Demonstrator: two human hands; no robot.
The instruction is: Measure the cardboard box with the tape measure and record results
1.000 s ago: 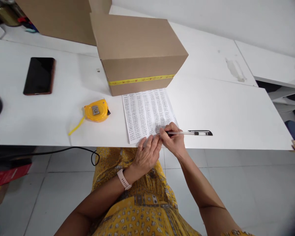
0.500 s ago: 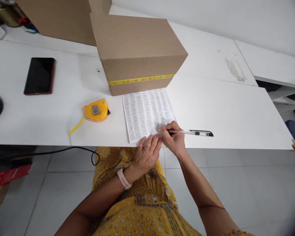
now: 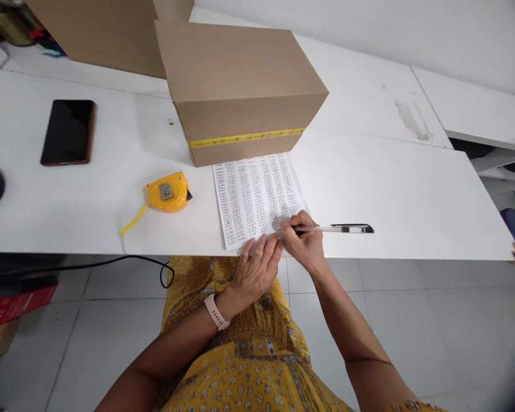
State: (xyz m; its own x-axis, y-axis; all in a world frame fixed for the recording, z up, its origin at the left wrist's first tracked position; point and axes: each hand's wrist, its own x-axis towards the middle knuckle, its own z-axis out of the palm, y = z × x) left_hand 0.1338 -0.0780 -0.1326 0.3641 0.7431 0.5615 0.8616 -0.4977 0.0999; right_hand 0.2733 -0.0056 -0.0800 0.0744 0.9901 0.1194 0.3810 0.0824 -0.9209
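Observation:
A white sheet of paper point(image 3: 257, 194), filled with columns of small handwriting, lies at the front edge of the white table. My right hand point(image 3: 304, 240) pinches a clear pen point(image 3: 339, 228) with a black cap on its back end. The pen's tip is hidden by my fingers, over the lower right part of the sheet. My left hand point(image 3: 257, 269) lies flat with fingers stretched out, fingertips resting on the bottom edge of the paper beside my right hand.
Behind the sheet stands a cardboard box point(image 3: 249, 100) with yellow tape. A yellow tape measure point(image 3: 168, 192), its blade slightly out, and a dark phone point(image 3: 68, 133) lie on the left. Another cardboard box point(image 3: 103, 34) stands farther back. A black cable point(image 3: 111, 260) hangs below the table edge.
Both hands, the pen and the paper keep almost the same place. Only a very slight shift of the camera view shows.

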